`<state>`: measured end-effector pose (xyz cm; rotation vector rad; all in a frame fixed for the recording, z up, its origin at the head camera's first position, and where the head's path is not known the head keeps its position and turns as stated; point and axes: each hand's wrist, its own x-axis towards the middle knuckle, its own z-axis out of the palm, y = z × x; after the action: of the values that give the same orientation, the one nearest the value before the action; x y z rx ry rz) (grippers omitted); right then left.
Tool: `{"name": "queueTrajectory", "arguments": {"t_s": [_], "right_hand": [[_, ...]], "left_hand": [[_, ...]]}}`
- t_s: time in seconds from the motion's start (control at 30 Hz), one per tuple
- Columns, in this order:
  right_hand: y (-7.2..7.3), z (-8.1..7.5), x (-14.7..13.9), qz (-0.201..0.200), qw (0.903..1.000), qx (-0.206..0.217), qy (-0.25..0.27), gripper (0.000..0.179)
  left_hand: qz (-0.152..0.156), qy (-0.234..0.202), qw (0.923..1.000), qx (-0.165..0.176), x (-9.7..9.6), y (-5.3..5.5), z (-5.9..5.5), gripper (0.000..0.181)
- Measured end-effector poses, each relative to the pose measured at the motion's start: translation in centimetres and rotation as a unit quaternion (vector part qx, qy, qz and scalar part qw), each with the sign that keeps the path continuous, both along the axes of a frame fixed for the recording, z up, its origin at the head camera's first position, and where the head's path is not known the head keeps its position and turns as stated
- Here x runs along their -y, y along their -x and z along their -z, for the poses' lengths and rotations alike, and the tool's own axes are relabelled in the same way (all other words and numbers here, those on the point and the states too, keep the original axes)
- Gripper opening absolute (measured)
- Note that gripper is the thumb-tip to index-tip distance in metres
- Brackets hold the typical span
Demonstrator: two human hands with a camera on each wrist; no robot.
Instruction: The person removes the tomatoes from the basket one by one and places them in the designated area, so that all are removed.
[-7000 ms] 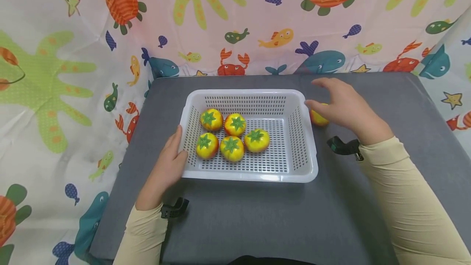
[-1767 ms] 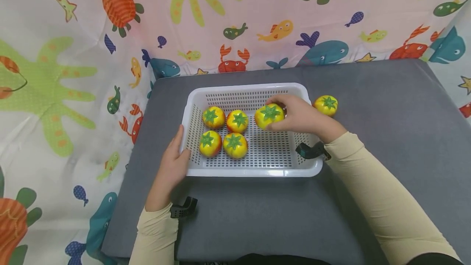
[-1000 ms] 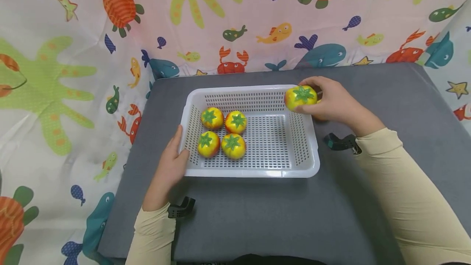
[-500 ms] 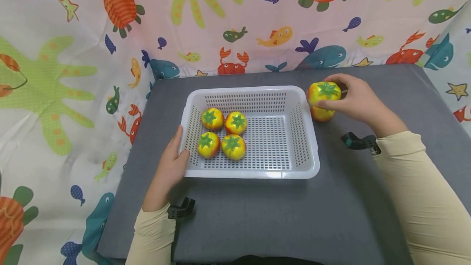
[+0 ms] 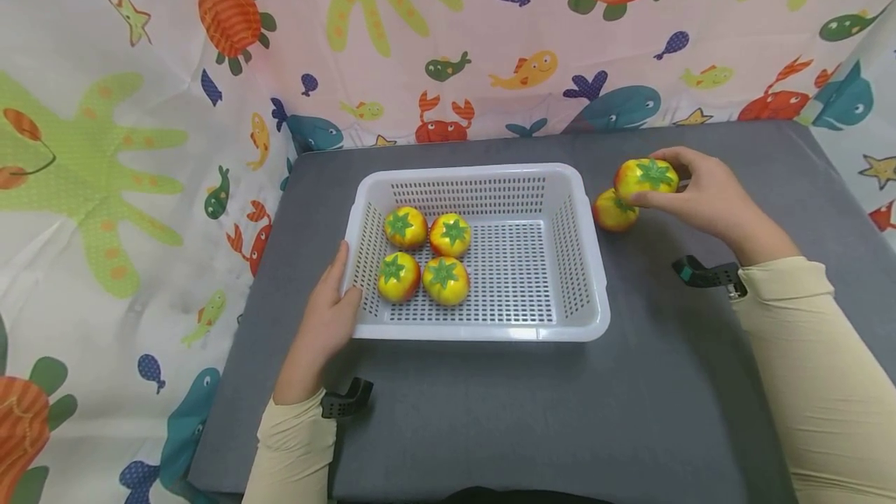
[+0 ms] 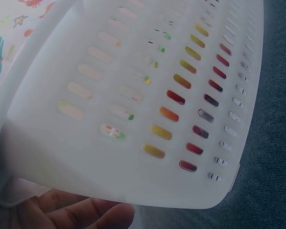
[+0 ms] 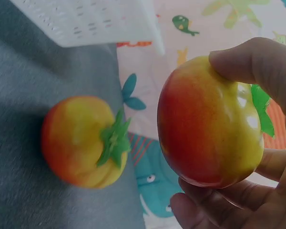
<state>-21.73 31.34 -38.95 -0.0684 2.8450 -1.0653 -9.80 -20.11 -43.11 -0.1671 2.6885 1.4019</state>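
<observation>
My right hand grips a yellow-red persimmon with a green leafy top. In the right wrist view, thumb and fingers curl round this persimmon, which is held off the table. A second persimmon sits on the table just left of it, beside the basket. My left hand holds the left side of a white perforated basket, thumb at the rim. In the left wrist view, fingers show by the basket wall. Several persimmons lie in the basket's left half.
The grey table extends around the basket. A sea-animal printed cloth hangs behind and along the left side. Black wrist straps are worn at both wrists.
Earlier my right hand was unloaded near the right rim. It then took one persimmon from the basket and carried it right, past the rim and over the table. My left hand stayed at the basket.
</observation>
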Motion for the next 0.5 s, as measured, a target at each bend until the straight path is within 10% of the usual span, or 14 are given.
{"name": "queueTrajectory", "arguments": {"t_s": [0.5], "right_hand": [[-0.7,2.1,-3.0,0.031,0.9993,0.022,-0.002,0.091]], "left_hand": [[-0.001,0.004,1.0,-0.003,-0.1,-0.1,-0.1,0.076]]}}
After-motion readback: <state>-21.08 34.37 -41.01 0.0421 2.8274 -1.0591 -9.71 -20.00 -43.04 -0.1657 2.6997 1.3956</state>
